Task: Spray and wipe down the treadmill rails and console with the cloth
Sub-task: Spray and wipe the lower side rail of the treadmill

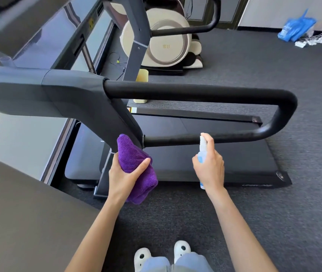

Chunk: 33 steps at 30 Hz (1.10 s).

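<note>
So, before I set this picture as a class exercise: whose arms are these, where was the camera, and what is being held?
The camera is worn on a person's head, looking down, so the arms are their own; their shoes show at the bottom. The left hand has its grip on a bunched purple cloth. The right hand holds a small spray bottle, finger on top, nozzle close to the lower black rail of a treadmill. The treadmill stands on dark carpet. Behind it is a cream massage chair; a blue bag lies at far right.
</note>
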Each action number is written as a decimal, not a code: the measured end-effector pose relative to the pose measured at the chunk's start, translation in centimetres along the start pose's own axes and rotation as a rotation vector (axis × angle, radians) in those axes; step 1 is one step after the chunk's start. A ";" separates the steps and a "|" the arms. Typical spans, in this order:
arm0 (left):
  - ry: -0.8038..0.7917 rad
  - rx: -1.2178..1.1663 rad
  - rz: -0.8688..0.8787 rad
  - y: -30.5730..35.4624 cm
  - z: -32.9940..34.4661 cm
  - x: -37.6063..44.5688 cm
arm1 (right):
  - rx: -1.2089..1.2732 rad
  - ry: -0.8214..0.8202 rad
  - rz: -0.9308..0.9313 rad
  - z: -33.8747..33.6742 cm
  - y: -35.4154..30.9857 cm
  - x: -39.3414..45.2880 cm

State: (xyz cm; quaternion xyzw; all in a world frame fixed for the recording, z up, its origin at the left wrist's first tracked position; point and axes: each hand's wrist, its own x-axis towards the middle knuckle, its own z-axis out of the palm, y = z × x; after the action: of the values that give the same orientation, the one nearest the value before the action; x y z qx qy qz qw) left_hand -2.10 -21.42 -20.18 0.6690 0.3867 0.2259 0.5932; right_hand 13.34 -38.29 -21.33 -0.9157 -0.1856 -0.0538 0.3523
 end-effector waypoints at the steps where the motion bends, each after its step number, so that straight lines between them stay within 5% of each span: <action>1: -0.005 -0.001 -0.002 0.1 0.3 0.0 | 0.012 -0.004 0.014 -0.2 0.2 0.2; 33: -0.053 0.089 -0.018 1.1 9.0 -2.4 | 0.142 0.011 0.166 -7.7 7.3 3.2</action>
State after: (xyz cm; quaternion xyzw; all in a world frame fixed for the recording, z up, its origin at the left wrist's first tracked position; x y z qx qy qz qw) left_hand 3.61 -28.85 -20.50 0.6968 0.3867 0.1854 0.5750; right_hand 19.30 -47.41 -19.38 -0.9004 -0.1106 -0.0161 0.4205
